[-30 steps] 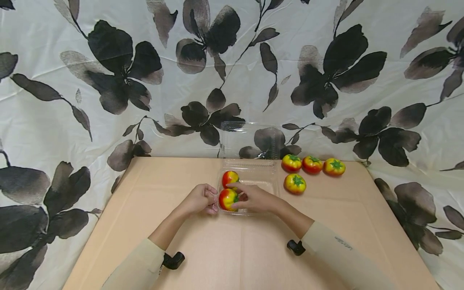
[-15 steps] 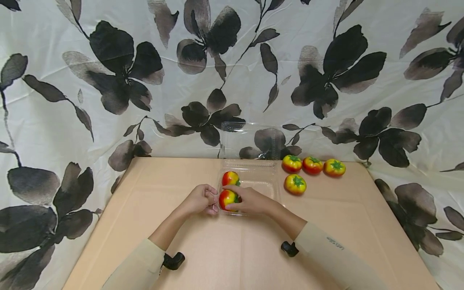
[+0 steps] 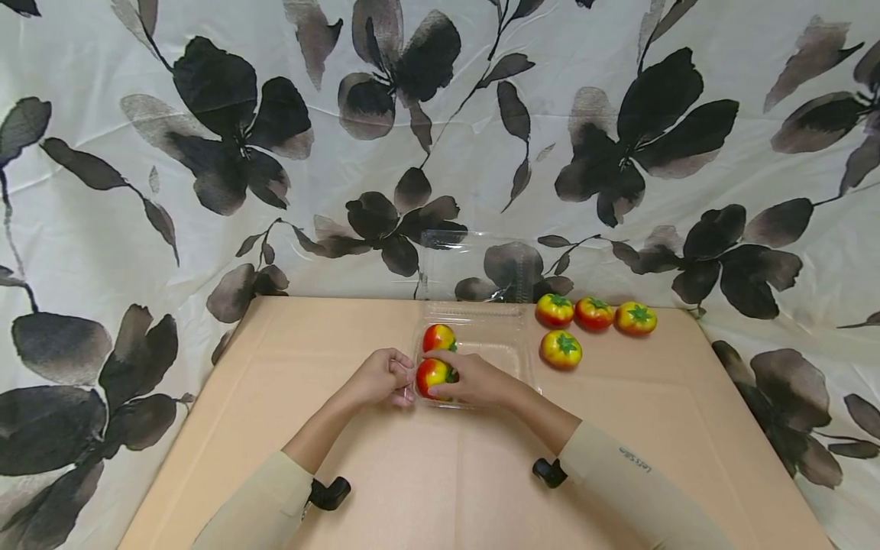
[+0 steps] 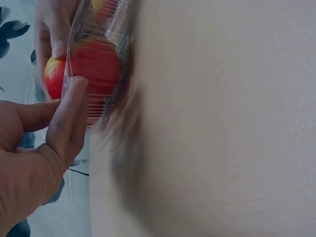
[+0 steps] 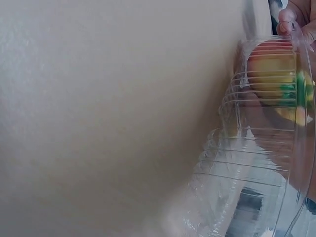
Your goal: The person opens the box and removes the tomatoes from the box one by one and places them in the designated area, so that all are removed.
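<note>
A clear plastic clamshell box [image 3: 505, 355] lies open on the table, its lid [image 3: 474, 263] raised at the back. Two red-and-yellow tomato-like fruits sit along its left side: a back fruit [image 3: 437, 336] and a front fruit [image 3: 428, 376]. My right hand [image 3: 484, 380] reaches inside and grips the front fruit between thumb and fingers. At the left edge, my left hand [image 3: 376, 376] pinches the box rim between thumb and fingertips. In the left wrist view the front fruit [image 4: 98, 69] shows red through the ribbed wall. The right wrist view shows its green top through the plastic.
Several matching fruits stand right of the box: a row [image 3: 594, 314] along the table's back edge and one fruit [image 3: 560, 350] in front of it. Behind the tan tabletop [image 3: 454, 473] hangs a pale cloth [image 3: 495, 168] with dark flowers.
My right hand has shifted slightly left and closer round the front fruit, and the right forearm has moved a little left. The left hand keeps its place on the rim.
</note>
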Action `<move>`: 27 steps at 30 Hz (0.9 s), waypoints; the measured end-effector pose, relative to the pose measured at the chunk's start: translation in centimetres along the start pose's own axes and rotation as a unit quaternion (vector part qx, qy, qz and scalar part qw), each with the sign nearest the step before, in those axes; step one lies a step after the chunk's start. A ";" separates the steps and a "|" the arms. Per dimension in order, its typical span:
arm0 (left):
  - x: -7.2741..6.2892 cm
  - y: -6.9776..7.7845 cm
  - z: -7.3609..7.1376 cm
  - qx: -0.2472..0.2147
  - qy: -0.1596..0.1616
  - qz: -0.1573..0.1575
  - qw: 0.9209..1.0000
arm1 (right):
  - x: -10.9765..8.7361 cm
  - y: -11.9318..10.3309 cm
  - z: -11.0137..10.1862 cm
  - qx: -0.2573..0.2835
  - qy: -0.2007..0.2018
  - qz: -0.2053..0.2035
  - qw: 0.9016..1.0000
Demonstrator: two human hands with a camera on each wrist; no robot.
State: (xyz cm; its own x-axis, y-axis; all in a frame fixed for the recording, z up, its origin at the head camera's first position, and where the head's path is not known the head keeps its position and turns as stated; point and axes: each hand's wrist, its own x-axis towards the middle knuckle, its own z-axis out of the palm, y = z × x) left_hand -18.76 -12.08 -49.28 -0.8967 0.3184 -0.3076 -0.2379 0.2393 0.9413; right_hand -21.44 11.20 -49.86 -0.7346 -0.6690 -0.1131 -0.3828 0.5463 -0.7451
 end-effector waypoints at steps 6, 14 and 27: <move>0.0 0.0 0.0 0.003 0.002 -0.001 1.000 | -0.1 0.1 -0.3 0.003 -0.005 0.000 1.000; 0.1 0.0 -0.1 0.000 0.005 0.000 1.000 | -0.4 0.2 -0.7 -0.003 -0.003 0.003 1.000; 0.1 0.1 0.0 -0.010 0.005 -0.006 1.000 | -2.1 0.1 -2.7 0.012 0.010 0.004 1.000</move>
State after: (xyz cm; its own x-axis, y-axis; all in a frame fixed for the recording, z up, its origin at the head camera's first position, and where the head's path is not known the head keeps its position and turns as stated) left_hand -18.89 -12.05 -49.24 -0.8975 0.3061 -0.3174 -0.2560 0.2243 0.9403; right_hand -21.49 14.00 -47.88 -0.7479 -0.6552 -0.1061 -0.3638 0.5384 -0.7602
